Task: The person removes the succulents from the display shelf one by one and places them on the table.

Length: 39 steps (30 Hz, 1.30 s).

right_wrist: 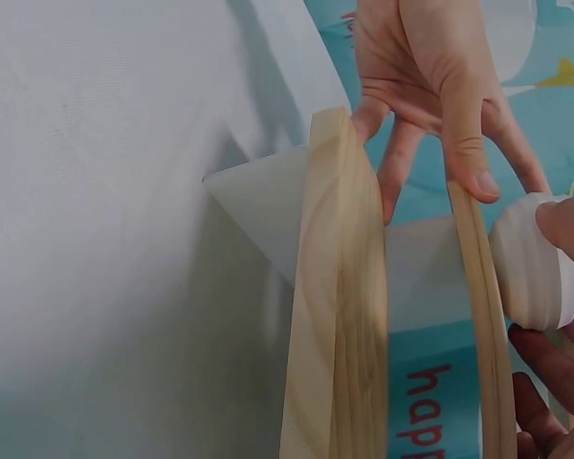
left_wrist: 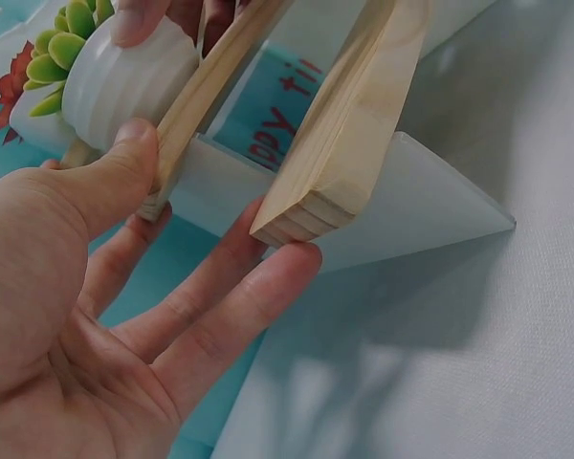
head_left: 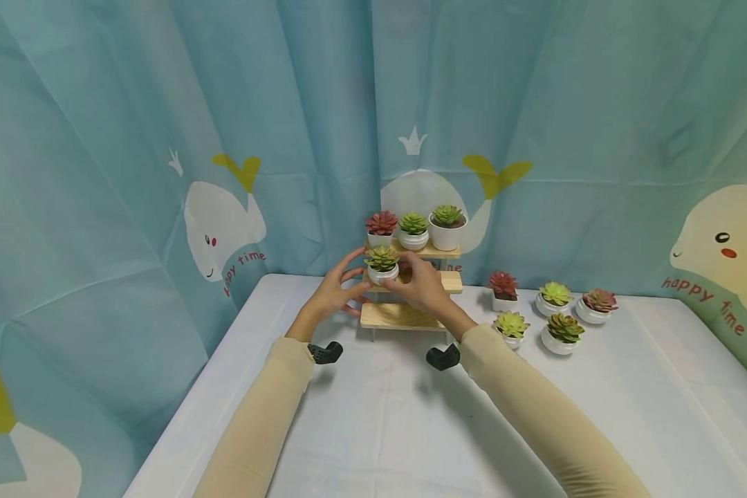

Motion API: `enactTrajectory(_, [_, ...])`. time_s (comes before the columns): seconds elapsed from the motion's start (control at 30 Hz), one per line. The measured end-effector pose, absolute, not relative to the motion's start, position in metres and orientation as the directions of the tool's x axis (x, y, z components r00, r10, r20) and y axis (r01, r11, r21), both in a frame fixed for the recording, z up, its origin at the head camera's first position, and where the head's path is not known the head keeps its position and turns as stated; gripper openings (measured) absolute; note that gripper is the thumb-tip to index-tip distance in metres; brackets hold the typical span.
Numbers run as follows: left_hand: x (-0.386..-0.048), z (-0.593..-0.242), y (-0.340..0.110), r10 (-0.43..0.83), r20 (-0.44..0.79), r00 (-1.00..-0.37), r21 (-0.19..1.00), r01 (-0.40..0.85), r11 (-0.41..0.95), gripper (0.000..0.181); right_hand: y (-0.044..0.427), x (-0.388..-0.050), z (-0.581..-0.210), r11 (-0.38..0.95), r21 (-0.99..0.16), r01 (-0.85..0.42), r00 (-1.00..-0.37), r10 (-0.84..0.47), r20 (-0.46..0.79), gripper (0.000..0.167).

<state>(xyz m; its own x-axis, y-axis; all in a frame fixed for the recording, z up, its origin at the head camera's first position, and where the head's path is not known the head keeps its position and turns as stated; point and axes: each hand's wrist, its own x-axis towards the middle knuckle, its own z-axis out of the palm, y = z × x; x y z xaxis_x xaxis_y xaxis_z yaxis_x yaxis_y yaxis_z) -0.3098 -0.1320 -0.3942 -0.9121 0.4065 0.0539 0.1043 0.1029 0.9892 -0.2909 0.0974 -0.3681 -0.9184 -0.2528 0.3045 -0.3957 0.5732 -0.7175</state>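
A green succulent in a round white pot (head_left: 382, 274) is at the left end of the middle step of a three-tier wooden plant stand (head_left: 401, 316). My right hand (head_left: 423, 285) holds this pot from the right side, fingers and thumb on its white wall. At the stand's left end, my left hand (head_left: 331, 294) pinches the middle board (left_wrist: 177, 143) between thumb and fingers. Its lower fingers touch the end of the bottom board (left_wrist: 311, 206) in the left wrist view. On the top step stand a red succulent (head_left: 381, 225), a small green one (head_left: 413, 229) and a larger one (head_left: 446, 232).
Several more potted succulents, among them a red one (head_left: 503, 289) and a dark green one (head_left: 562, 333), stand right of the stand on the white tablecloth (head_left: 373, 415). A blue curtain (head_left: 324, 138) with whale prints hangs behind and at the sides.
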Motion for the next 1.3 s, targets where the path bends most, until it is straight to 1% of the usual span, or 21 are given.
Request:
enactTrajectory(0.2, [-0.309,-0.395,-0.132,0.414,0.049,-0.909,0.990,0.100,0.102,0.076,0.098,-0.289,-0.367,0.553,-0.725,-0.412,-0.911,-0.263,0.317,0.059])
enactTrajectory(0.7, [-0.310,-0.395,-0.133,0.403,0.048,-0.914,0.987,0.104,0.119,0.076,0.100,-0.290,-0.367,0.540,-0.754,-0.374,-0.927,-0.236,0.291,0.066])
enactTrajectory(0.93, [-0.311,-0.394,-0.133,0.411,0.045,-0.911,0.987,0.104,0.123,0.077,0.105,-0.288,-0.368,0.530,-0.756,-0.383,-0.923,-0.239,0.300,0.064])
enactTrajectory(1.1, [-0.310,-0.393,-0.134,0.411,0.045,-0.910,0.986,0.108,0.131,0.076,0.110,-0.285,-0.366,0.497,-0.777,-0.386,-0.921,-0.250,0.298,0.062])
enactTrajectory(1.3, [-0.311,-0.393,-0.135,0.427,0.047,-0.903,0.986,0.112,0.127,0.076,0.118,-0.281,-0.362,0.479,-0.790,-0.383,-0.921,-0.257,0.291,0.065])
